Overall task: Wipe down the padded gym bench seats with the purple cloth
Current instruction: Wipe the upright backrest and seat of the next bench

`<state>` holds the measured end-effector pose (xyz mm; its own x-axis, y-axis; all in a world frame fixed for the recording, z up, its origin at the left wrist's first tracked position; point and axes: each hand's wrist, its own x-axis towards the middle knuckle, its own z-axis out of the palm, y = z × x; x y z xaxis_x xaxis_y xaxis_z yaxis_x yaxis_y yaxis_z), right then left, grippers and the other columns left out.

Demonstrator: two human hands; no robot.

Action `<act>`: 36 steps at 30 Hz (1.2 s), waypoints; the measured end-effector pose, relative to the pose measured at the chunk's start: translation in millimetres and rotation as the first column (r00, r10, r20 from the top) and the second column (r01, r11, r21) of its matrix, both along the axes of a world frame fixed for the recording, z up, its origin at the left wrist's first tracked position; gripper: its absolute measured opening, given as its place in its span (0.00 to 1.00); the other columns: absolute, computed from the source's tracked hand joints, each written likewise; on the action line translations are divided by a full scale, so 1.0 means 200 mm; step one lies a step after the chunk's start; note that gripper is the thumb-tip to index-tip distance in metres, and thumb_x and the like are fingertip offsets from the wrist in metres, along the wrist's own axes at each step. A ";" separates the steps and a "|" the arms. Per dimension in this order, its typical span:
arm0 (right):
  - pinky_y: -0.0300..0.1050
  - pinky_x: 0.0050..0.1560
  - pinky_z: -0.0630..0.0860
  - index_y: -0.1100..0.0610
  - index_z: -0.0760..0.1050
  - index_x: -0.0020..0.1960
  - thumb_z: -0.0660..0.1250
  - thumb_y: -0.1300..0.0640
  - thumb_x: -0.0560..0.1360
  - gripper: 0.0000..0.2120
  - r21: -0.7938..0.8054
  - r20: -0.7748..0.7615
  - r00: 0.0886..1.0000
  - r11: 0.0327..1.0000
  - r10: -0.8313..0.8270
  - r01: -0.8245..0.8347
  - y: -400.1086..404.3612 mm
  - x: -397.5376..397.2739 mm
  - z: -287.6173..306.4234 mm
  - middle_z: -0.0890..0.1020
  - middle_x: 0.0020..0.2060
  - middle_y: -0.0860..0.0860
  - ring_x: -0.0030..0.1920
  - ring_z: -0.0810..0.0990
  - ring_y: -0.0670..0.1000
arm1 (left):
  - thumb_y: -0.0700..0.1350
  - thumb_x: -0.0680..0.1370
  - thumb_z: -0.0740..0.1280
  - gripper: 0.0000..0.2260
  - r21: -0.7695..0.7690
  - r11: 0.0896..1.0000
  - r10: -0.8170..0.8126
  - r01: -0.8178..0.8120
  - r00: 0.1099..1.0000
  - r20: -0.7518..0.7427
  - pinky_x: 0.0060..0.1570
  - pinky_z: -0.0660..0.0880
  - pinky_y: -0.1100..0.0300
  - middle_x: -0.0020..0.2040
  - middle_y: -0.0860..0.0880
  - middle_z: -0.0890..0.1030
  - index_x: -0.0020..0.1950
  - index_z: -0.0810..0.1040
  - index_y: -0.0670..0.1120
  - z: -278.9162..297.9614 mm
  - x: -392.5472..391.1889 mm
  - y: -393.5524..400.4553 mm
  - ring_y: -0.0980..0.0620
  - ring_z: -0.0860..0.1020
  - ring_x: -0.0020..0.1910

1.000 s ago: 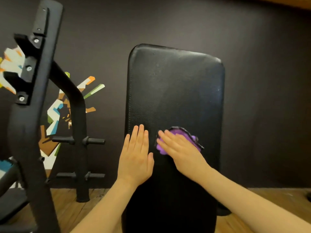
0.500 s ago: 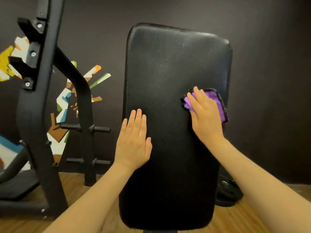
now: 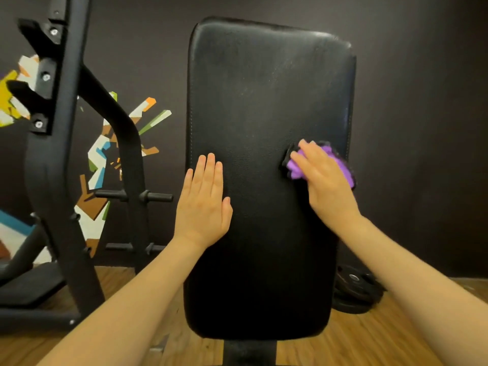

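Black padded bench seat (image 3: 266, 101), long axis running away from us; left hand (image 3: 203, 204) flat, fingers straight; right hand (image 3: 326, 180) presses purple cloth (image 3: 295, 167) with straight fingers near its right edge.

the black padded bench seat (image 3: 266, 114) is bearing the purple cloth (image 3: 297, 169) under the right hand (image 3: 326, 180), with the left hand (image 3: 203, 207) lying flat beside it.

Above your hands the black pad (image 3: 269, 107) lies bare to its top edge. Left, a black rack upright (image 3: 60, 143) blocks passage; lower right, weight plates (image 3: 356, 291).
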<state>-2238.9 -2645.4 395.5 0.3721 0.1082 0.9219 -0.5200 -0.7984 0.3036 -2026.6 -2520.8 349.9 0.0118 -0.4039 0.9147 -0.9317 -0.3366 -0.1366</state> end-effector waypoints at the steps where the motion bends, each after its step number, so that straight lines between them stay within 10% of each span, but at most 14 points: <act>1: 0.53 0.66 0.66 0.64 0.72 0.65 0.55 0.66 0.74 0.20 0.026 0.053 0.998 0.999 -0.032 0.031 0.00 0.02 0.04 0.72 0.66 0.61 0.68 0.68 0.61 | 0.50 0.76 0.51 0.30 -0.004 1.000 0.003 -0.003 1.000 -0.002 0.70 0.55 0.46 0.74 0.35 0.63 0.73 0.62 0.34 0.00 0.00 0.00 0.37 0.61 0.73; 6: 0.53 0.62 0.68 0.62 0.72 0.65 0.55 0.59 0.75 0.20 0.123 0.172 0.983 0.991 -0.069 0.048 0.07 0.12 -0.20 0.73 0.66 0.59 0.67 0.70 0.59 | 0.50 0.75 0.52 0.29 -0.037 0.999 -0.031 0.029 0.998 -0.059 0.70 0.54 0.44 0.74 0.36 0.63 0.73 0.62 0.35 -0.15 -0.07 -0.01 0.38 0.60 0.74; 13: 0.57 0.64 0.68 0.56 0.67 0.68 0.62 0.66 0.70 0.27 0.039 -0.201 0.975 0.994 -0.092 0.102 0.08 -0.04 -0.81 0.71 0.67 0.52 0.70 0.63 0.50 | 0.51 0.75 0.54 0.29 0.073 0.997 -0.014 0.017 0.999 -0.045 0.68 0.58 0.42 0.73 0.36 0.65 0.72 0.64 0.36 -0.49 -0.19 0.01 0.39 0.62 0.73; 19: 0.51 0.67 0.65 0.61 0.75 0.62 0.56 0.66 0.75 0.18 0.049 -0.065 0.991 0.992 0.117 -0.114 0.07 -0.12 -0.63 0.74 0.64 0.57 0.67 0.69 0.55 | 0.51 0.75 0.54 0.29 0.128 0.991 -0.025 0.029 0.999 -0.029 0.68 0.59 0.42 0.73 0.38 0.64 0.73 0.61 0.38 -0.62 -0.17 0.07 0.42 0.58 0.73; 36: 0.54 0.62 0.68 0.62 0.73 0.64 0.73 0.73 0.63 0.31 0.294 -0.043 0.994 0.950 -0.098 0.106 0.19 -0.01 -0.92 0.75 0.64 0.59 0.64 0.74 0.60 | 0.53 0.76 0.54 0.32 0.278 0.960 0.014 0.015 0.995 -0.100 0.70 0.56 0.44 0.76 0.39 0.60 0.76 0.53 0.39 -0.76 -0.19 0.14 0.42 0.56 0.75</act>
